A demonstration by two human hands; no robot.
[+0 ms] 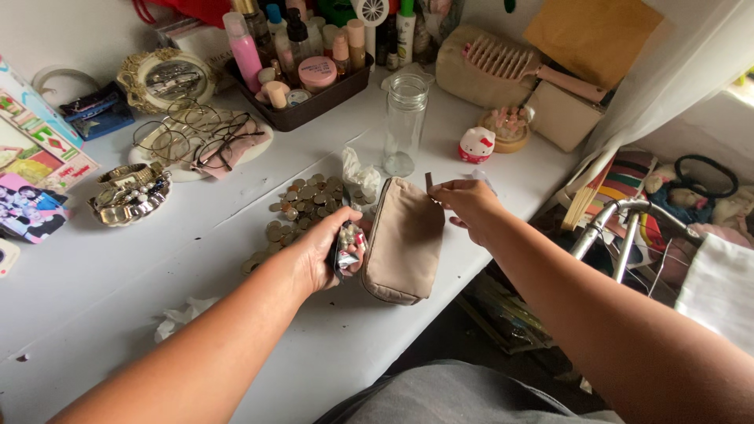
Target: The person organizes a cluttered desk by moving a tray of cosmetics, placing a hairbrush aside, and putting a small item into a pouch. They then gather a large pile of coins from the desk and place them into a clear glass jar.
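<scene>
White bench (118, 283), cluttered far edge. One beige zip pouch (404, 243) at near edge; right hand (467, 206) pinches its zipper pull. One empty glass jar (405, 124). One coin heap (302, 208). Left hand (326, 251) closed around small foil packet (350, 242).

Pouch (404, 243), centre frame: beige, plain. Coins (302, 206), left of it: dull silver and bronze. Table (102, 275): white. Jar (405, 124), upper centre: clear glass. Tray (302, 106), top: dark brown; bottle (244, 43) in it pink. Figurine (476, 144), right of jar: white with red. Comb (503, 56), upper right: pink, on a tan case (471, 82). Fan (616, 187), right edge: multicoloured stripes.
</scene>
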